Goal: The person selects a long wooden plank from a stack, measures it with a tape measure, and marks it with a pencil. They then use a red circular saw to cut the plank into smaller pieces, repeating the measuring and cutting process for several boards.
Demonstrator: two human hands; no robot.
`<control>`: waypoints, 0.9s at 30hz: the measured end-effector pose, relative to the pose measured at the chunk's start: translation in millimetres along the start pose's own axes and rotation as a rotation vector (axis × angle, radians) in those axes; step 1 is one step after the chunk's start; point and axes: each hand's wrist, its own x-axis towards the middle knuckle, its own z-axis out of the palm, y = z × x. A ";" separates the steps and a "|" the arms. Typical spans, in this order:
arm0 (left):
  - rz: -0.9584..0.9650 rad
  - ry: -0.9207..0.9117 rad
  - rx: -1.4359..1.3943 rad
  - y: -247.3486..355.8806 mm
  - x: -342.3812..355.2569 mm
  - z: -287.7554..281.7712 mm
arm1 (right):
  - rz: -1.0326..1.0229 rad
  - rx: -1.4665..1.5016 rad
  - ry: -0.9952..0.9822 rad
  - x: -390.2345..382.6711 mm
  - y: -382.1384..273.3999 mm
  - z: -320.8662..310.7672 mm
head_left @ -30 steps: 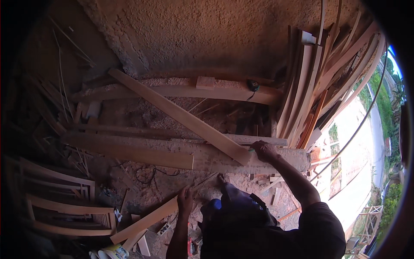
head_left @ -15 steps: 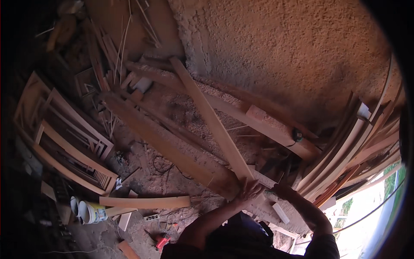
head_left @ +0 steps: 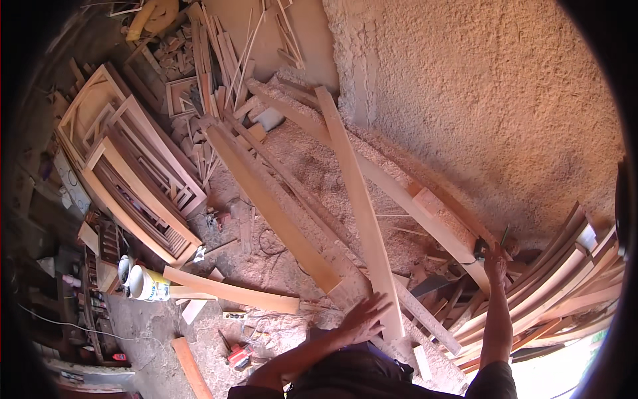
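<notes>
A long pale board (head_left: 362,206) lies slantwise across two thick beams, its near end close to my body. My left hand (head_left: 365,318) is open, fingers spread, at the left edge of that near end; whether it touches the wood is hard to see. My right arm stretches out to the far beam (head_left: 392,186). There my right hand (head_left: 496,263) is at a dark tape measure (head_left: 480,249) on the beam's right end. Its fingers are too small and dark to tell whether they close on it. The near beam (head_left: 266,206) runs left of the board.
Wooden frames (head_left: 136,166) lean at the left. A white bucket (head_left: 147,284) stands beside a loose plank (head_left: 232,290). A red power tool (head_left: 238,358) lies on the floor. Curved boards (head_left: 551,266) are stacked at the right, and a rough wall (head_left: 478,86) rises behind.
My right hand has left the board's near end and reached out to the tape measure. My left hand has shifted from on top of the board to its left edge, fingers spreading. The view has turned.
</notes>
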 end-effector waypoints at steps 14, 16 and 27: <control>-0.727 1.427 -0.732 -171.8 25.0 68.0 | 0.128 0.122 -0.215 17.3 -12.1 32.5; -0.758 1.361 -0.769 -184.4 26.1 101.2 | 0.187 0.164 -0.159 11.4 -9.0 27.6; -1.050 0.956 -0.202 -145.6 23.3 12.8 | 0.161 1.268 -0.365 -76.8 -269.6 -105.8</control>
